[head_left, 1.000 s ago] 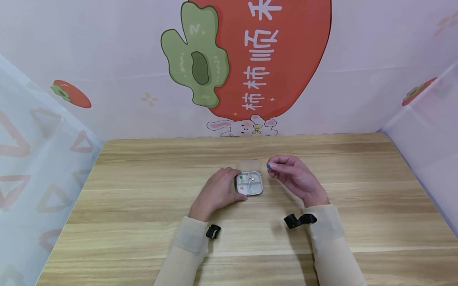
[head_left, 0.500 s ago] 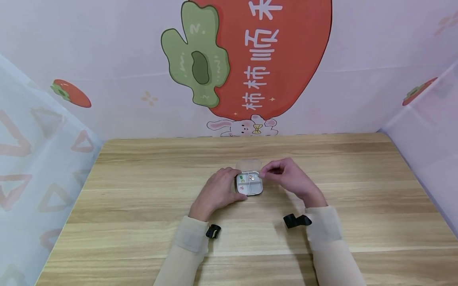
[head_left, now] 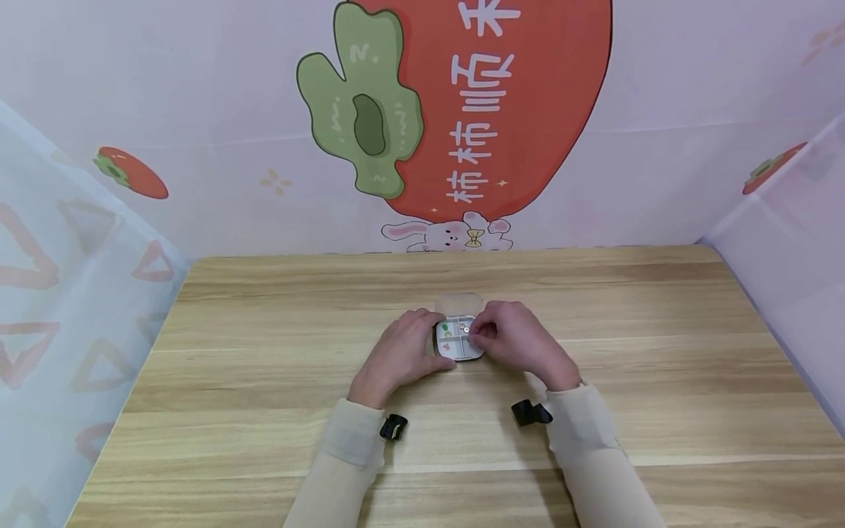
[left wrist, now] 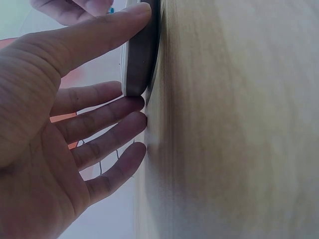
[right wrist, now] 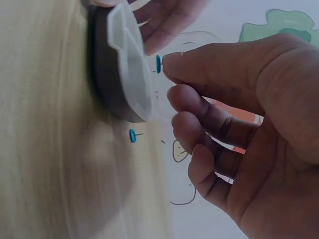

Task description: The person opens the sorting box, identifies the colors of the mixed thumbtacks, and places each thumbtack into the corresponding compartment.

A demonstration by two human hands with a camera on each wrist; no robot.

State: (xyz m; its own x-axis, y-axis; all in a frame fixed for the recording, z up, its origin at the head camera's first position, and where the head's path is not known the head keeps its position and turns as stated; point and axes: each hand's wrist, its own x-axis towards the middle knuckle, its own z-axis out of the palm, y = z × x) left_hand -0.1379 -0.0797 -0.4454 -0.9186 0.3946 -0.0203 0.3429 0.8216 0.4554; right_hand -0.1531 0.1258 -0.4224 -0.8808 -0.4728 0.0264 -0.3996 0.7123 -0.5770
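Note:
On the wooden table a small white pill box stands with its translucent lid raised at the back. Small green, yellowish and red marks or bits show in its compartments, too small to name. My left hand grips the box from the left, thumb at the near side and fingers at the far side. Over the right-hand compartments, my right hand pinches a blue thumbtack by its pin, head towards the box. A second blue thumbtack lies pin up beyond the box in the right wrist view; the head view hides it.
The wooden table reaches back to a pale cloth backdrop with a large red persimmon print. Cloth walls stand at both sides. A black strap mount sits on the left wrist and another black mount on the right.
My right hand has moved left and down from beside the box to over its right compartments, turning palm down, still pinching the blue thumbtack. The left hand and box have stayed put.

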